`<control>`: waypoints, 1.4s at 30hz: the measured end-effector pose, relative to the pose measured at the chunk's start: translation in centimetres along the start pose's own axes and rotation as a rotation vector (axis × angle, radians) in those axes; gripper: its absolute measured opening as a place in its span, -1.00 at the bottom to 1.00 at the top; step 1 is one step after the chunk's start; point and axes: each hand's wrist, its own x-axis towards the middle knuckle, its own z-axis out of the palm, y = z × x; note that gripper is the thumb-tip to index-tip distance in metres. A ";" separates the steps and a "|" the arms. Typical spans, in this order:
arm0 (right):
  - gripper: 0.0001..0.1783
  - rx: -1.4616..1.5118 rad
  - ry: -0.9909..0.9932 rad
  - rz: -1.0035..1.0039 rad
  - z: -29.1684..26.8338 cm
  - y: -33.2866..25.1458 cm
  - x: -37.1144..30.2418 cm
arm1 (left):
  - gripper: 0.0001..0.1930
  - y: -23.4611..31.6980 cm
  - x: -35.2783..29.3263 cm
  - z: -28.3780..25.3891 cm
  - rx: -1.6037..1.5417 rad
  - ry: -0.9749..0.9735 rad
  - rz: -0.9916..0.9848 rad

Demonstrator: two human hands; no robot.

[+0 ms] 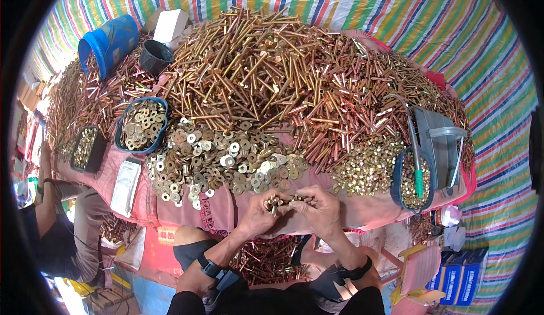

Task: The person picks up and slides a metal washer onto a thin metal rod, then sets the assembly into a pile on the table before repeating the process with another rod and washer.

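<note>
My left hand (262,212) and my right hand (318,207) meet at the near edge of a pink-covered table (221,210). Both hold a small bunch of brass-coloured bolts (279,201) between the fingers. Just beyond the hands lies a spread of loose washers (218,159). Behind it rises a large heap of long bolts (266,71). A pile of small nuts (365,170) lies to the right of the hands.
A blue bowl of washers (141,125) and a dark tray of nuts (85,148) sit at left. A blue bucket (110,43) and a black cup (154,57) stand at the back left. A blue tub of nuts (411,182) and a grey bin (439,145) stand at right. Another person (56,224) sits at the left.
</note>
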 end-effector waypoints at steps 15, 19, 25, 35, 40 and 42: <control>-0.74 -0.199 -0.086 -0.311 -0.7 -1.1 0.7 | -0.85 0.4 0.2 0.1 0.034 -0.004 -0.012; -0.76 -0.195 -0.033 -0.305 -0.3 -0.6 0.6 | -0.84 0.3 0.2 -0.1 0.039 -0.018 0.010; -0.76 -0.208 0.012 -0.216 0.1 -0.5 0.3 | -0.84 0.4 0.2 -0.2 0.009 -0.038 0.017; -0.75 -0.245 -0.037 -0.359 -0.3 -1.1 0.7 | -0.85 0.8 0.2 -0.2 0.046 -0.029 -0.003; -0.76 -0.228 -0.012 -0.332 -0.1 -0.8 0.6 | -0.85 0.8 0.3 -0.1 0.064 -0.028 0.013; -0.76 -0.231 0.004 -0.324 0.0 -0.6 0.6 | -0.84 0.8 0.2 -0.1 0.051 -0.026 0.009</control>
